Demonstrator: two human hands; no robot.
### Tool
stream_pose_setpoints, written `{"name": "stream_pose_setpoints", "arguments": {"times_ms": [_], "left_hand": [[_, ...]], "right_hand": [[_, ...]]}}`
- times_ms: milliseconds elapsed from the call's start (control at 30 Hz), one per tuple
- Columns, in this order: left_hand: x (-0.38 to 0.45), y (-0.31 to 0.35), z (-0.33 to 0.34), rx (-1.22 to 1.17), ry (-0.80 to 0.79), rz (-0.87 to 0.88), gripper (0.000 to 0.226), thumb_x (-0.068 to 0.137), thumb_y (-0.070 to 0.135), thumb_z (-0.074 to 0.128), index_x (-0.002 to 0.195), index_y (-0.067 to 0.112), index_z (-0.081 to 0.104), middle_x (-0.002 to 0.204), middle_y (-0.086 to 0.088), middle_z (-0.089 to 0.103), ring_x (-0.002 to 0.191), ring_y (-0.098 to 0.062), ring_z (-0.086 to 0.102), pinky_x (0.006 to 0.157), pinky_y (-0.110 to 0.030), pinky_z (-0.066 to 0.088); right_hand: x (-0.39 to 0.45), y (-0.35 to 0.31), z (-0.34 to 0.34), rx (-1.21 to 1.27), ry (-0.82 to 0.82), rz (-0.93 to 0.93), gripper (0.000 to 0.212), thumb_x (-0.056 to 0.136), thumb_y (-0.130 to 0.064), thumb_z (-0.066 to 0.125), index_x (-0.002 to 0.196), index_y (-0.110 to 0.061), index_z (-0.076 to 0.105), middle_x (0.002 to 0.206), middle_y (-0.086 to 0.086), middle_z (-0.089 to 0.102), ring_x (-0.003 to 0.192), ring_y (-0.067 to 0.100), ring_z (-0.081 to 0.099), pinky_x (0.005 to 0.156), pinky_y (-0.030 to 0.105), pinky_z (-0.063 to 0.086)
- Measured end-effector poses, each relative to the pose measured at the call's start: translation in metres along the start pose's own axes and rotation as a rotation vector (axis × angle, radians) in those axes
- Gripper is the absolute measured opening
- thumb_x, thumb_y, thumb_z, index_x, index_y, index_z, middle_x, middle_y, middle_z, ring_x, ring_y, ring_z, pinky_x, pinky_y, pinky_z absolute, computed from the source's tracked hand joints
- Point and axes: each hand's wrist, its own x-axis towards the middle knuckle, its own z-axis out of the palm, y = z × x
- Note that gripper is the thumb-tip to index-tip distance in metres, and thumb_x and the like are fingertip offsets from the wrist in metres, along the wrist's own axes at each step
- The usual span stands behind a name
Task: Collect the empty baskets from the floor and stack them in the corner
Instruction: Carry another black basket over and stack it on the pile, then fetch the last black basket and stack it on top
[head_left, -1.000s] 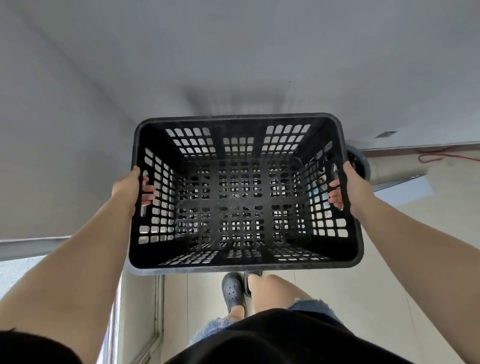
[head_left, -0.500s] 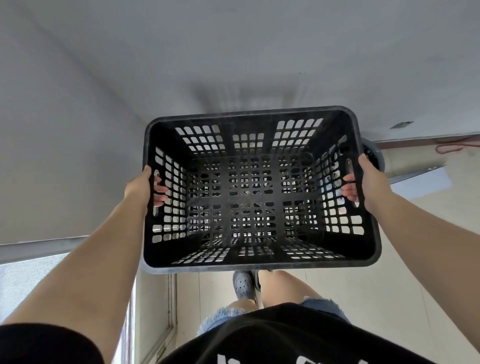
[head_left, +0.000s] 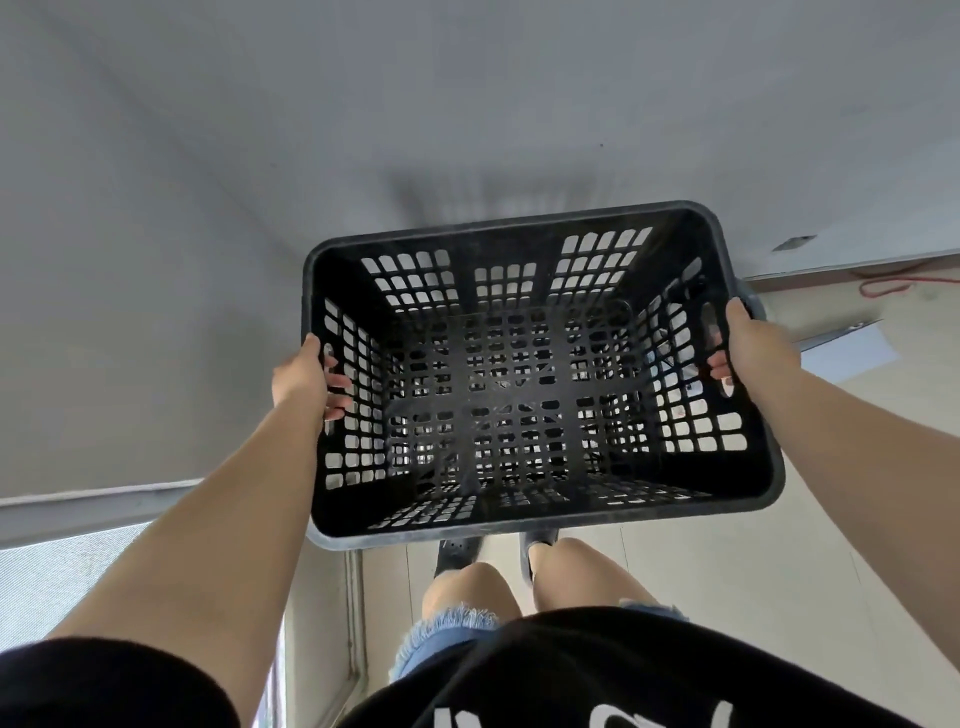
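The left hand (head_left: 300, 375) and right hand (head_left: 748, 347) each clamp a side handle of the empty black basket (head_left: 519, 509), held mid-frame above the floor (head_left: 779, 561). Over the past second it has drifted right, toward the grey wall (head_left: 467, 104), probably nearing the corner.

- Premises: an indoor space of bare, utilitarian finish; the exact type of building cannot be told.
- Walls (head_left: 156, 234): plain grey, unadorned, meeting in a corner straight ahead.
- Floor (head_left: 753, 545): pale beige tiles with visible joints.
- Left side: a metal frame rail (head_left: 93, 501) above a mesh screen (head_left: 47, 577), consistent with a sliding door or window.
- Right side: a red cable (head_left: 906, 283) lying loose on the floor by the wall base.
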Motion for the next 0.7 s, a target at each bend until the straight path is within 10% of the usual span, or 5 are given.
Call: {"name": "stream_pose_setpoints", "arguments": {"times_ms": [300, 700], "left_hand": [[-0.034, 0.022, -0.022, 0.948, 0.122, 0.577, 0.057, 0.095, 0.041, 0.044, 0.142, 0.011, 0.035, 0.140, -0.017, 0.044, 0.128, -0.037, 0.041, 0.102, -0.049, 0.039], [-0.163, 0.148, -0.002, 1.409, 0.085, 1.455, 0.057, 0.095, 0.041, 0.042, 0.144, 0.013, 0.034, 0.146, -0.011, 0.040, 0.134, -0.031, 0.035, 0.107, -0.046, 0.029]], "right_hand": [[-0.081, -0.019, 0.004, -0.806, 0.168, -0.416, 0.063, 0.092, -0.035, 0.053, 0.143, -0.006, 0.030, 0.143, 0.020, 0.038, 0.131, 0.038, 0.036, 0.100, 0.050, 0.037], [-0.194, -0.074, -0.071, -0.949, 0.402, -0.616, 0.062, 0.096, -0.044, 0.042, 0.150, -0.016, 0.025, 0.155, 0.008, 0.028, 0.141, 0.027, 0.025, 0.109, 0.042, 0.028]]}}
